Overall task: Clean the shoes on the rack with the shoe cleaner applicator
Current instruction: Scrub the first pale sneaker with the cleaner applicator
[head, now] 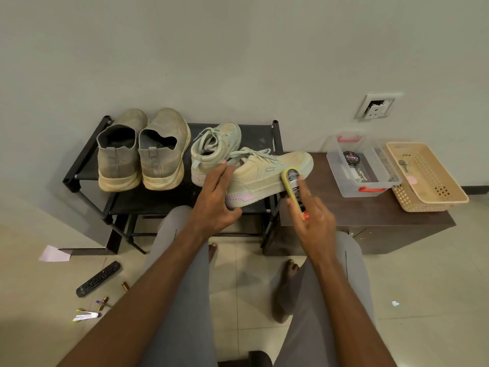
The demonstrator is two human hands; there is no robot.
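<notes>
Gripping the shoe cleaner applicator (295, 193) in a curled grip, the right hand (313, 221) is pressing its yellow sponge edge against the side of a pale green sneaker (264, 173) — probably so the foam is meeting the upper just above the sole. The left hand (215, 200) is grasping that sneaker at the heel, fingers over the collar and thumb low beside the pink heel patch, likely steadying it against the push. The sneaker is lying sideways at the right end of the black rack (87, 165), its toe overhanging toward the dark brown desk (370, 215). Its mate (214, 147) is sitting behind it, laces loose. Two grey knit slip-ons (140, 152) are standing at the left, heels toward the camera — woven, dusty, with thick yellowed soles. They look uncleaned as yet.
</notes>
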